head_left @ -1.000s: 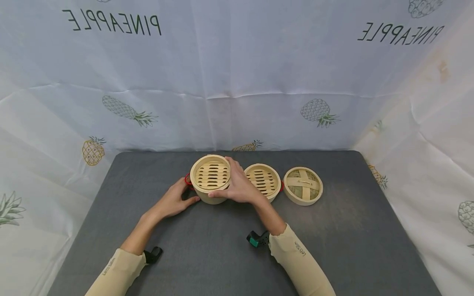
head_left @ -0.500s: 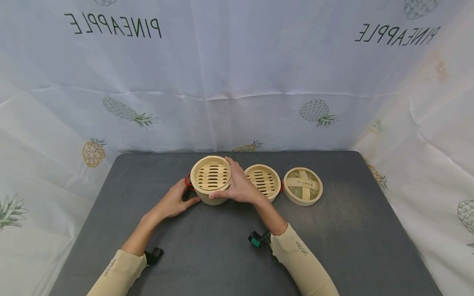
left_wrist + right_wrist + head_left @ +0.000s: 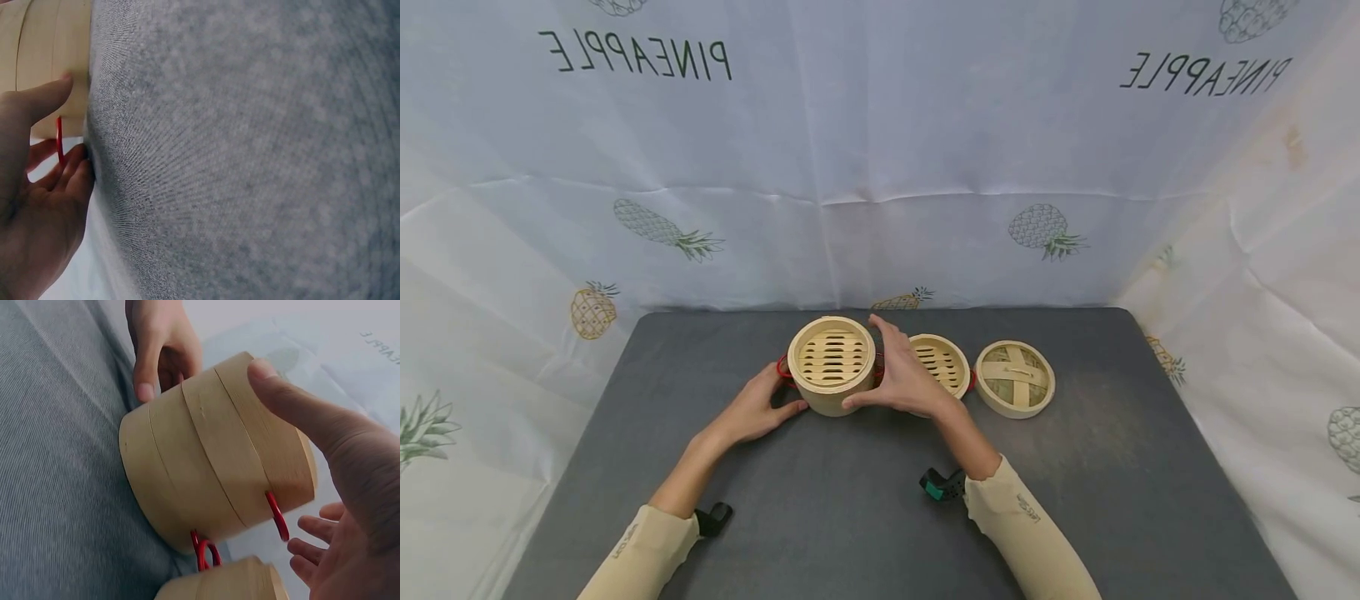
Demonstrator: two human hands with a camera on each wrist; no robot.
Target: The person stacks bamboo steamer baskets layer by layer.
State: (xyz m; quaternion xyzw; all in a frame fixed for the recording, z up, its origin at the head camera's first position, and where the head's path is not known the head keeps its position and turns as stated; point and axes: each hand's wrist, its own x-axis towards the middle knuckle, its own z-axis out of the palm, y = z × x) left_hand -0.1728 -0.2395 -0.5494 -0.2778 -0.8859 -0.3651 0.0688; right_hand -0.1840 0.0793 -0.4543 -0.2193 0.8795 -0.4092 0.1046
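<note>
Two stacked bamboo steamer baskets (image 3: 830, 405) stand at the middle-left of the table, the slatted floor of the upper one showing. Against the stack's left side lies my left hand (image 3: 751, 408), thumb on the lower wall and fingers curled by a red handle (image 3: 60, 140). My right hand (image 3: 908, 379) is at the right side, fingers spread and away from the wall; its thumb (image 3: 269, 372) overlaps the upper rim in the right wrist view, and I cannot tell if it touches. Another steamer basket (image 3: 964, 367) sits just right, partly behind this hand.
A woven bamboo lid (image 3: 1015, 382) lies at the far right of the row, beside the third basket's red handle (image 3: 972, 379). The dark grey table (image 3: 820, 517) ends at a pineapple-print cloth (image 3: 925, 150) hung behind.
My right hand has let go of the upper basket and moved slightly right, uncovering the stack's right side. The left hand has stayed at the stack.
</note>
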